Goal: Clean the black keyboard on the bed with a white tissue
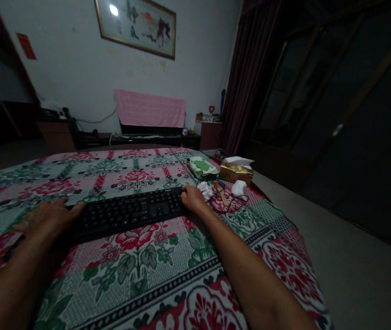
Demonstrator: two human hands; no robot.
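A black keyboard (130, 211) lies at a slant across the flowered tablecloth. At its right end is my right hand (193, 198), closed around the edge with the thumb side on the keys and the other fingers mostly hidden. My left hand (46, 219) is at the keyboard's left end, its fingers apart and its thumb reaching onto the top left corner. A dark object (13, 248) shows partly beneath my left wrist; I cannot make out what it is.
Right of the keyboard are crumpled white tissues (239, 188), a flat wooden stick (222, 196) and a thin black cable (231, 211). Behind them sit a green-and-white packet (202, 167) and a gold tissue box (236, 172). The tablecloth (137, 284) drapes over the table's right edge.
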